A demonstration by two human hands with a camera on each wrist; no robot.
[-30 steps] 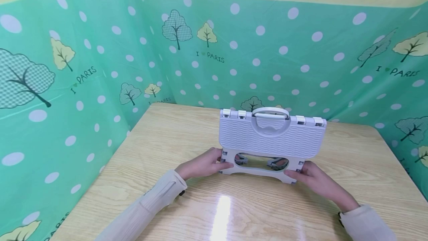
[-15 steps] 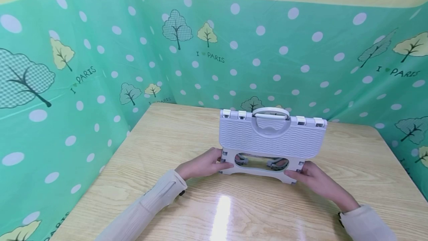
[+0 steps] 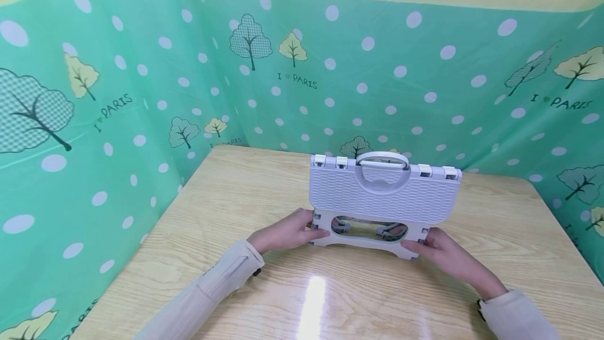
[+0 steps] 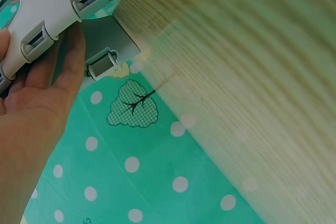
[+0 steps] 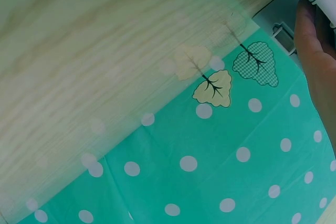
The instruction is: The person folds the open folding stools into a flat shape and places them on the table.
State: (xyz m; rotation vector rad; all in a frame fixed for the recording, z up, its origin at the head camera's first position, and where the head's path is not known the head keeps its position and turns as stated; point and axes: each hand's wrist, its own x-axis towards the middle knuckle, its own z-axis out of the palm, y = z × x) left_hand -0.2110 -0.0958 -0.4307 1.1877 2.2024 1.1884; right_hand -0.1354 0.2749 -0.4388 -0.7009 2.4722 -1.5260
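Observation:
A pale grey plastic folding stool (image 3: 382, 198) stands on the wooden table in the head view, its woven-textured top panel hanging tilted towards me and a carrying loop handle (image 3: 383, 159) at its upper edge. Below the panel shows a leg panel with an oval opening. My left hand (image 3: 290, 231) grips the left side of that leg panel, thumb in front and fingers behind. On the opposite side, my right hand (image 3: 445, 256) holds the leg panel the same way. The left wrist view shows the left fingers behind the hinged leg (image 4: 47, 30); most right fingers are hidden in the right wrist view.
The light wooden table (image 3: 226, 188) extends around the stool on all sides. A green dotted curtain (image 3: 302, 93) with printed trees hangs along the table's back and sides. A bright light reflection lies on the table's front part.

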